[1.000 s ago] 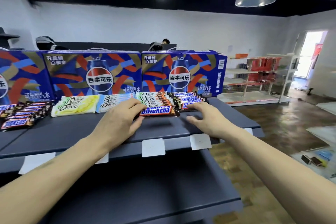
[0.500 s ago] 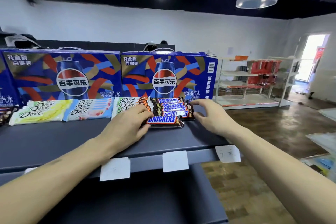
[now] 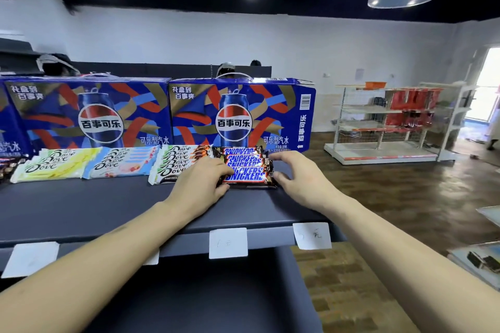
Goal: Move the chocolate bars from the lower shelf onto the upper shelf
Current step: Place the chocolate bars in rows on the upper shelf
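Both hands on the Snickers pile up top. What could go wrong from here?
1. The Snickers bars lie overlapped in a loose pile; squeezing from both ends with the left hand and right hand may buckle it.
2. Pushing left could shove the neighbouring Dove bars out of line.

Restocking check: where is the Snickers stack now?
On the upper shelf, right of the Dove bars, before the right Pepsi box, between both hands.
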